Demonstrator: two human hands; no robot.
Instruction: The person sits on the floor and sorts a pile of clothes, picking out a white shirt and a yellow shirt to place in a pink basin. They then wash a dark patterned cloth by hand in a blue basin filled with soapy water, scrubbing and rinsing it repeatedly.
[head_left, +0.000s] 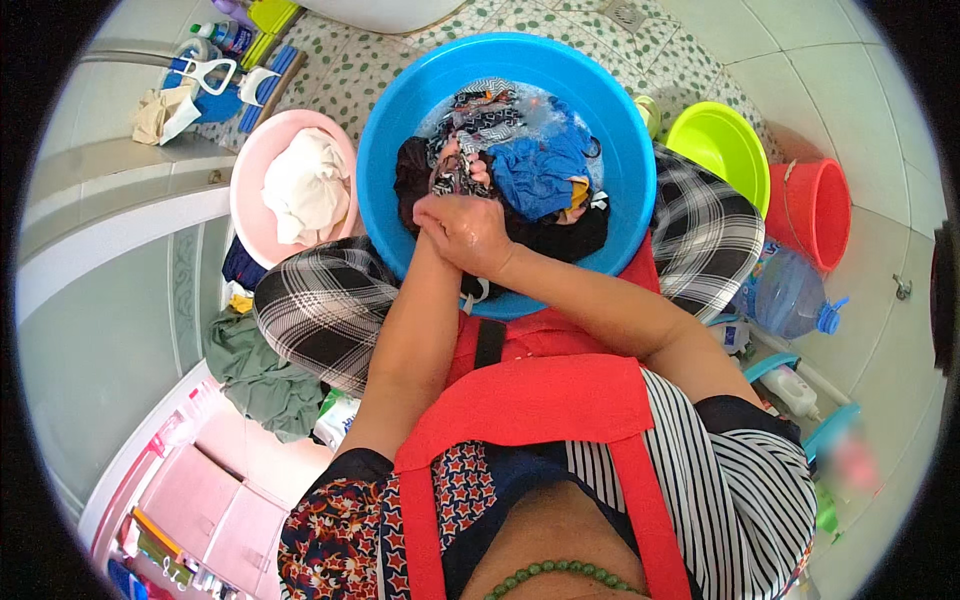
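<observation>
A large blue plastic basin (409, 86) holds wet clothes in soapy water. My left hand (450, 154) grips a black-and-white patterned cloth (491, 112), its fingers partly covered by the folds. Crossing over the left wrist, my right hand (469, 232) is closed in a fist against the near end of the same cloth, and its fingertips are hidden. A bright blue garment (540, 176) lies bunched to the right of the hands. Black cloth (566, 236) lies below it, with dark brown cloth (412, 176) by the left wall.
A pink basin (247, 161) with white cloth (307, 187) stands at left. At right are a lime-green basin (720, 154), a red bucket (814, 214) and a clear plastic water jug (787, 289). A green garment (259, 371) lies lower left. A floor drain (626, 13) shows at the top.
</observation>
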